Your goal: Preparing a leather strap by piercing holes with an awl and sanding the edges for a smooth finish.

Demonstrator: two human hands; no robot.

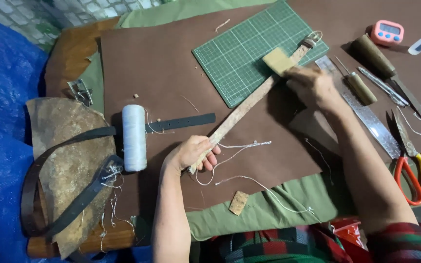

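Running diagonally from the lower middle of the frame to the upper right, the long leather strap lies between both hands. The left hand curls around its near end, fingers pinching it. The right hand presses a tan sponge block onto the strap's far part, over the green cutting mat.
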